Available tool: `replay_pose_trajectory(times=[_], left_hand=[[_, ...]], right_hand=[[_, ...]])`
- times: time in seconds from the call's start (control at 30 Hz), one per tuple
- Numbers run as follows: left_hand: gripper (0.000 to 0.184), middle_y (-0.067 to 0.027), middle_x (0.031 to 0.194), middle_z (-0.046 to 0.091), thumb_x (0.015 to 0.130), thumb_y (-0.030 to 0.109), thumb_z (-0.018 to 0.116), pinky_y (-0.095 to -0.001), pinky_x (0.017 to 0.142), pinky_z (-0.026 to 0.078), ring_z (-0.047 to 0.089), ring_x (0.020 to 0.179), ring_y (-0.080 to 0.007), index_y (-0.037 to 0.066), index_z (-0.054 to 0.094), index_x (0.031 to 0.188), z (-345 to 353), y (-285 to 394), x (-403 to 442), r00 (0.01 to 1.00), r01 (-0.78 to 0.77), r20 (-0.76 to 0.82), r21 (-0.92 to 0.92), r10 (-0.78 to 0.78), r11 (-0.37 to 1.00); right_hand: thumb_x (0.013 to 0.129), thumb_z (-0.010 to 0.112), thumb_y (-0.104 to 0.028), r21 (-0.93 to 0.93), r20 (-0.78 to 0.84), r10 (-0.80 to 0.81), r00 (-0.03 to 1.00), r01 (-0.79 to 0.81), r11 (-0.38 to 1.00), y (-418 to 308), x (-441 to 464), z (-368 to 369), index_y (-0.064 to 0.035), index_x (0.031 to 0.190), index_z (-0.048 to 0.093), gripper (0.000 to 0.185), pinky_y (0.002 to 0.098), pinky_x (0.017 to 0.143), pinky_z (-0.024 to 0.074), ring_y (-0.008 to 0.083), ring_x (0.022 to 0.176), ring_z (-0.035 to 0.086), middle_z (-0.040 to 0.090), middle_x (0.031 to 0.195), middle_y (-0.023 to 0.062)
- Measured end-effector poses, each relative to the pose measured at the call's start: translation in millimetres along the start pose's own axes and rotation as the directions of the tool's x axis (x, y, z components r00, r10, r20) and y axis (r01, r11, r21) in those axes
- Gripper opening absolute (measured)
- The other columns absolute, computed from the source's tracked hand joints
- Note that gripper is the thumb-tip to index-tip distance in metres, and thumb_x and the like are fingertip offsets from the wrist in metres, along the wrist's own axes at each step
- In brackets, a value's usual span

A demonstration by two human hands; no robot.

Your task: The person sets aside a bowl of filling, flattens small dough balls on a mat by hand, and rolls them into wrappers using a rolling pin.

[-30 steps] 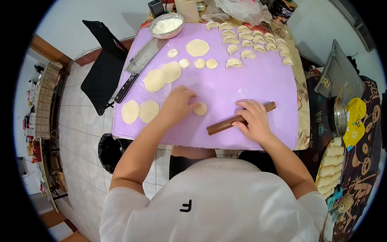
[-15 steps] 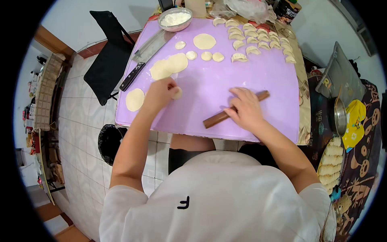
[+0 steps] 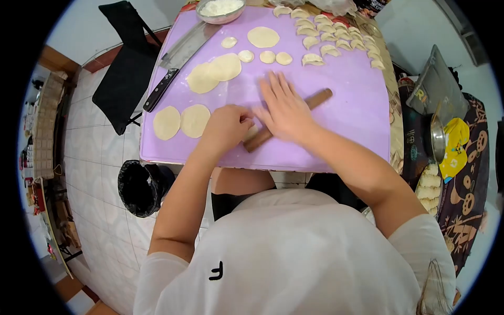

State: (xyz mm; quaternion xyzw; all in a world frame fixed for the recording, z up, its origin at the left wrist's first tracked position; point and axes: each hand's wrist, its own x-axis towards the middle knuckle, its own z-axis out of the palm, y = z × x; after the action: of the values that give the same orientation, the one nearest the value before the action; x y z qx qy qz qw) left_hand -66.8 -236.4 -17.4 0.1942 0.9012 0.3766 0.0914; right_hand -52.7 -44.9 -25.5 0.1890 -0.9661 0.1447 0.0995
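On the purple mat (image 3: pixel 346 126), my left hand (image 3: pixel 229 126) pinches the edge of a small dough disc (image 3: pixel 252 133). The wooden rolling pin (image 3: pixel 318 98) lies slantwise, its lower end against that disc. My right hand (image 3: pixel 285 108) rests on the pin with its fingers stretched out, slightly blurred. Two flat round wrappers (image 3: pixel 167 123) lie left of my left hand, and two overlapping ones (image 3: pixel 203 77) lie above it. Small dough discs (image 3: pixel 267 56) and a larger wrapper (image 3: pixel 263 37) are farther up the mat.
A cleaver (image 3: pixel 191 44) lies at the mat's left, near a bowl of flour (image 3: pixel 220 9). Several folded dumplings (image 3: pixel 313 59) stand at the back right. Beyond the table are a black chair (image 3: pixel 123 68), a lined bin (image 3: pixel 139 189) and a metal pot (image 3: pixel 436 137).
My left hand has moved down and right with the small disc, to the pin. My right hand has moved left and opened flat over the pin, which has shifted left.
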Motion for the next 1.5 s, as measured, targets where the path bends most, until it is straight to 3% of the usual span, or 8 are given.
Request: replay_pose_trajectory(times=[0.1, 0.4, 0.6, 0.8, 1.0, 1.07, 1.3, 1.5], left_hand=[[0.021, -0.0128, 0.079, 0.068, 0.082, 0.015, 0.068, -0.0338, 0.068, 0.051, 0.065, 0.070, -0.0239, 0.000, 0.068, 0.096, -3, 6, -3, 0.993, 0.113, 0.042, -0.086, -0.110, 0.990], [0.016, -0.0138, 0.073, 0.065, 0.083, 0.015, 0.069, -0.0328, 0.063, 0.049, 0.062, 0.066, -0.0243, 0.000, 0.066, 0.088, -3, 0, 7, 0.999, -0.006, -0.031, -0.005, 0.006, 1.000], [0.020, -0.0141, 0.074, 0.065, 0.083, 0.018, 0.067, -0.0356, 0.064, 0.049, 0.063, 0.067, -0.0272, 0.001, 0.067, 0.092, -7, 4, -4, 0.991, 0.123, 0.060, -0.059, -0.119, 0.991], [0.019, -0.0129, 0.074, 0.065, 0.082, 0.016, 0.067, -0.0359, 0.063, 0.048, 0.063, 0.066, -0.0234, -0.001, 0.066, 0.091, -8, 2, 6, 1.000, -0.026, -0.007, 0.044, 0.026, 0.999], [0.019, -0.0146, 0.073, 0.065, 0.083, 0.017, 0.066, -0.0378, 0.064, 0.048, 0.062, 0.067, -0.0286, 0.000, 0.068, 0.091, -4, -8, 8, 0.998, 0.039, 0.060, -0.138, -0.031, 0.990], [0.019, -0.0154, 0.073, 0.065, 0.084, 0.017, 0.066, -0.0379, 0.065, 0.048, 0.062, 0.067, -0.0290, 0.000, 0.069, 0.089, -2, -6, 5, 0.979, 0.174, 0.139, -0.201, -0.148, 0.964], [0.018, -0.0159, 0.073, 0.065, 0.084, 0.017, 0.065, -0.0357, 0.064, 0.050, 0.063, 0.068, -0.0257, 0.001, 0.067, 0.092, -6, 10, 19, 0.996, -0.072, 0.054, 0.025, 0.070, 0.997], [0.019, -0.0149, 0.076, 0.066, 0.083, 0.016, 0.066, -0.0361, 0.064, 0.050, 0.063, 0.068, -0.0263, 0.000, 0.066, 0.093, -3, 1, 11, 0.996, 0.086, 0.041, -0.088, -0.082, 0.992]], right_hand=[[0.096, 0.050, -0.043, -0.149, 0.170, -0.011, 0.985, 0.036, 0.988, -7, -42, -21, 0.0064, 0.141, 0.034, 0.069, 0.0555, 0.113, 0.0238, 0.0484, 0.138, 0.027, 0.032, 0.146, 0.0314], [0.095, 0.048, -0.045, -0.019, -0.147, -0.045, 0.988, 0.042, 0.999, 11, 48, 20, 0.0095, 0.142, 0.031, 0.074, 0.0550, 0.115, 0.0205, 0.0456, 0.142, 0.023, 0.029, 0.148, 0.0327], [0.096, 0.046, -0.044, -0.118, 0.192, -0.030, 0.981, 0.054, 0.992, -3, -38, -24, 0.0090, 0.143, 0.029, 0.073, 0.0522, 0.116, 0.0205, 0.0445, 0.142, 0.024, 0.029, 0.148, 0.0333], [0.096, 0.047, -0.045, -0.053, -0.106, -0.016, 0.994, 0.010, 0.999, 17, 62, 27, 0.0073, 0.146, 0.025, 0.075, 0.0521, 0.116, 0.0216, 0.0465, 0.142, 0.022, 0.024, 0.151, 0.0321], [0.096, 0.048, -0.044, -0.145, 0.240, -0.030, 0.970, 0.066, 0.987, -4, -46, -30, 0.0077, 0.144, 0.029, 0.073, 0.0507, 0.115, 0.0233, 0.0474, 0.140, 0.025, 0.026, 0.149, 0.0341], [0.096, 0.047, -0.045, -0.098, 0.203, -0.019, 0.979, 0.039, 0.994, 1, -28, -21, 0.0077, 0.145, 0.027, 0.075, 0.0512, 0.115, 0.0226, 0.0472, 0.141, 0.024, 0.025, 0.149, 0.0342], [0.097, 0.042, -0.049, 0.006, -0.071, -0.020, 0.997, 0.021, 1.000, 22, 51, 20, 0.0074, 0.147, 0.023, 0.077, 0.0551, 0.115, 0.0199, 0.0464, 0.142, 0.023, 0.021, 0.152, 0.0332], [0.098, 0.042, -0.048, -0.121, 0.274, -0.046, 0.961, 0.081, 0.989, 2, -46, -38, 0.0073, 0.145, 0.027, 0.074, 0.0531, 0.116, 0.0187, 0.0460, 0.142, 0.023, 0.021, 0.152, 0.0332]])
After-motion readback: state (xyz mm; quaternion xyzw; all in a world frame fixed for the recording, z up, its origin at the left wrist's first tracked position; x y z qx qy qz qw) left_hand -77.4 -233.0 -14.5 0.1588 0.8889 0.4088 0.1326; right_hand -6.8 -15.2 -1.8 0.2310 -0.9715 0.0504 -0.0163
